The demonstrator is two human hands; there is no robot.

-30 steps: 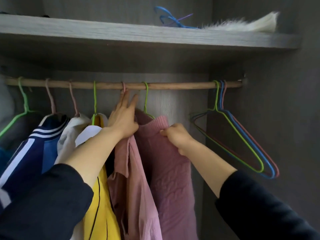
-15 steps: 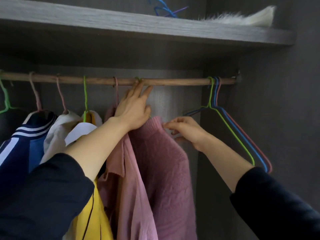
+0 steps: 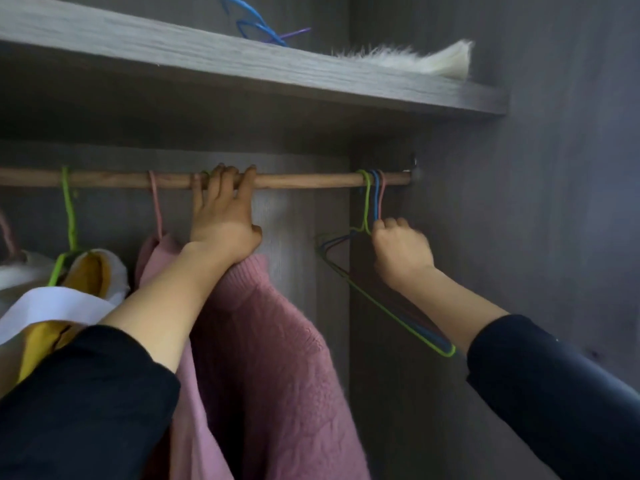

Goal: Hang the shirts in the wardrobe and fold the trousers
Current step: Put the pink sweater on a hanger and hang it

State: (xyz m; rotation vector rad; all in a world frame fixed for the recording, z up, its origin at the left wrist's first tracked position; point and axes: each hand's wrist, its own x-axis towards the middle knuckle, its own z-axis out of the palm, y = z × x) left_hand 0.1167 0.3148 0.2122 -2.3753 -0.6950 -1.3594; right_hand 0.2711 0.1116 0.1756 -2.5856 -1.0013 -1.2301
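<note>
Nearest, lower left of frame: left sleeve, black, pushed up the forearm. Bare forearm runs up and right across the hung clothes. Lower right: right sleeve, same black, forearm angled up and left

Left hand, centre frame: back of hand to camera, wrist touching the collar of the pink knit sweater. Fingers hooked over the top of the rail, clenched on it. A green hook sits on the rail right at the fingers; can't tell if it's pinched too

Right hand, right of centre, lower than the left: fist, knuckles up, fingers wrapped round the necks of the empty hangers just under their hooks. Three wires there: green, blue, pink. Hooks sit side by side at the rail's right end, bodies slant down to the lower right behind the forearm

Clothes on the rail, centre to left:
- pink knit sweater, directly under the left hand
- pale pink shirt, touching it on the left, on a pink hook
- yellow garment with a white collar, on a green hanger
- more white fabric at the left edge, cut off

Behind: grey wardrobe back panel and right wall; rail ends in a bracket at the right wall

Top of frame: shelf above the rail. On it blue hangers upper centre, and a white fur piece to their right, near the wall
</note>
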